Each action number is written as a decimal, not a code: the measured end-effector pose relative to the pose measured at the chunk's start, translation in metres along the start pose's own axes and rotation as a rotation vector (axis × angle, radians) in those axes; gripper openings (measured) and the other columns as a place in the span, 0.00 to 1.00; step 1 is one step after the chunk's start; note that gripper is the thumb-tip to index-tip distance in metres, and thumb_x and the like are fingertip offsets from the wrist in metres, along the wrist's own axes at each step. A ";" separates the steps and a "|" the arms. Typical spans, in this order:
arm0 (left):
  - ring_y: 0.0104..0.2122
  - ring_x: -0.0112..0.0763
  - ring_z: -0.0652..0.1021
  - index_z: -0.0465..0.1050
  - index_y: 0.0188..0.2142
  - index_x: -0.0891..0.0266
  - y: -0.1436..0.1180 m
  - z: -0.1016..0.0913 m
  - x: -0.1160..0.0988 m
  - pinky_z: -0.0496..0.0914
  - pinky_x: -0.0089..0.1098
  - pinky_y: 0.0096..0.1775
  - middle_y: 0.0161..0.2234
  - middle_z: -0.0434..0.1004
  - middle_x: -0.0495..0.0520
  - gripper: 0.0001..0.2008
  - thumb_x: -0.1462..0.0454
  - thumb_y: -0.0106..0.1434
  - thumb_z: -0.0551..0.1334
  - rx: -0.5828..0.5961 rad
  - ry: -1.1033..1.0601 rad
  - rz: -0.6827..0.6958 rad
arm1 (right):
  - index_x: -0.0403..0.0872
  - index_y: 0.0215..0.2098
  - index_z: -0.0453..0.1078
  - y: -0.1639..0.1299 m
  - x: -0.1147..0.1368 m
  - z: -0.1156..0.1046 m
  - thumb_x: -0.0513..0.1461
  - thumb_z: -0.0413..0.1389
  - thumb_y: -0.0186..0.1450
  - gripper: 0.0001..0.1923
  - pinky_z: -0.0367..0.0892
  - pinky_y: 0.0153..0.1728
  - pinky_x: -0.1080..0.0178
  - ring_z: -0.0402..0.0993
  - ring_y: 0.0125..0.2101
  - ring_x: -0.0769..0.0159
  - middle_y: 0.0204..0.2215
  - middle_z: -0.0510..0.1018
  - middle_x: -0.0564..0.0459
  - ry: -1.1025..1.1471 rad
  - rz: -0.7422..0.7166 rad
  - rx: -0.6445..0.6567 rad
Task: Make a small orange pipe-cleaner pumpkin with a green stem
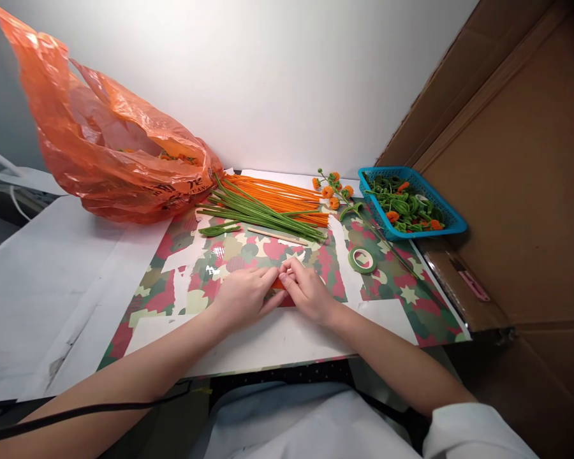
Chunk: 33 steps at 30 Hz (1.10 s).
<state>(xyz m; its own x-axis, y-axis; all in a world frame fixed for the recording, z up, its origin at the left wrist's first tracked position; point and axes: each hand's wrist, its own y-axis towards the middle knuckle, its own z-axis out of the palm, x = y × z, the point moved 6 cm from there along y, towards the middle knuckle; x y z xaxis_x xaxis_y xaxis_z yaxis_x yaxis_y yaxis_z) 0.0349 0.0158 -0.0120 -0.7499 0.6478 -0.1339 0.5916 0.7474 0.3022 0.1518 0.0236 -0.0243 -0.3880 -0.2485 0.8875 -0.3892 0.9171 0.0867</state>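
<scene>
Hands: ours are together, fingertips meeting just above the desk (pixel 268 347), nr its front edge & approx. mid-width.
R hand (pixel 310 296): thumb + fingers drawn in tight, seemingly pinched on the orange bit (pixel 278 282).
L hand (pixel 246 293): fingers reach to the same spot, thumb lying lower & off from them; we can't tell how firmly it grips, as the contact is hidden.
Orange bit: b/w our two hands, right at the fingertips; only a sliver shows, so we can't give its full shape.
Step in hand: prob. fine fingertip work on the orange bit, poss. bending or twisting; that's our judgement, not a thing seen.
Next move calls for: one hand steady, the other turning w/ light pressure, we'd say, & both sets of tips kept close.
Orange stems (pixel 277 193): loose bundle beyond our hands, twd the back of the desk.
Green stems (pixel 268 213): partly over the orange ones, on our side.
Leaf (pixel 220 229): green, nr the L part of the green stems.
Stick (pixel 277 236): pale, lying b/w the green stems & our hands.
Tape (pixel 353 261): green roll, flat, to the R of our R hand, apart from it.
Sprig (pixel 332 192): orange flowers, long stem slanting past the tape twd the R edge.
Basket (pixel 374 210): blue, back R, w/ green & orange pcs in.
Bag (pixel 124 182): orange plastic, back L, w/ pcs inside.
</scene>
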 end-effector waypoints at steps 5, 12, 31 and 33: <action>0.24 0.33 0.78 0.69 0.36 0.61 -0.001 0.004 -0.001 0.56 0.30 0.21 0.27 0.80 0.50 0.09 0.61 0.67 0.53 -0.024 -0.055 0.060 | 0.50 0.34 0.55 -0.001 0.002 -0.002 0.43 0.45 0.69 0.07 0.59 0.28 0.65 0.67 0.23 0.66 0.21 0.68 0.59 0.036 -0.005 -0.018; 0.24 0.30 0.77 0.68 0.35 0.60 -0.001 -0.001 -0.004 0.57 0.29 0.22 0.27 0.79 0.49 0.10 0.64 0.68 0.50 -0.086 -0.096 0.113 | 0.50 0.33 0.54 -0.002 0.003 -0.005 0.47 0.47 0.69 0.11 0.55 0.25 0.67 0.62 0.20 0.70 0.22 0.65 0.60 0.027 -0.012 -0.031; 0.19 0.27 0.70 0.69 0.29 0.59 0.001 0.007 0.005 0.53 0.26 0.22 0.20 0.73 0.47 0.15 0.60 0.69 0.50 0.007 -0.302 0.017 | 0.50 0.29 0.52 -0.002 0.008 -0.004 0.47 0.46 0.67 0.13 0.50 0.25 0.67 0.58 0.21 0.68 0.20 0.63 0.59 -0.251 -0.129 0.001; 0.18 0.26 0.69 0.69 0.28 0.59 0.000 0.007 0.005 0.53 0.26 0.23 0.19 0.72 0.47 0.15 0.60 0.69 0.50 0.012 -0.322 0.016 | 0.50 0.29 0.52 -0.002 0.009 -0.005 0.47 0.46 0.68 0.13 0.51 0.25 0.67 0.58 0.20 0.68 0.19 0.62 0.59 -0.255 -0.141 -0.007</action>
<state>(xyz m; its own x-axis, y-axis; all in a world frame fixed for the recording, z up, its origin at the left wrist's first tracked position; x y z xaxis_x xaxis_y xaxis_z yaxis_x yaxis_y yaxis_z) 0.0332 0.0205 -0.0191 -0.6097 0.6711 -0.4218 0.6071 0.7375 0.2959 0.1529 0.0213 -0.0148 -0.5281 -0.4436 0.7242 -0.4486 0.8698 0.2056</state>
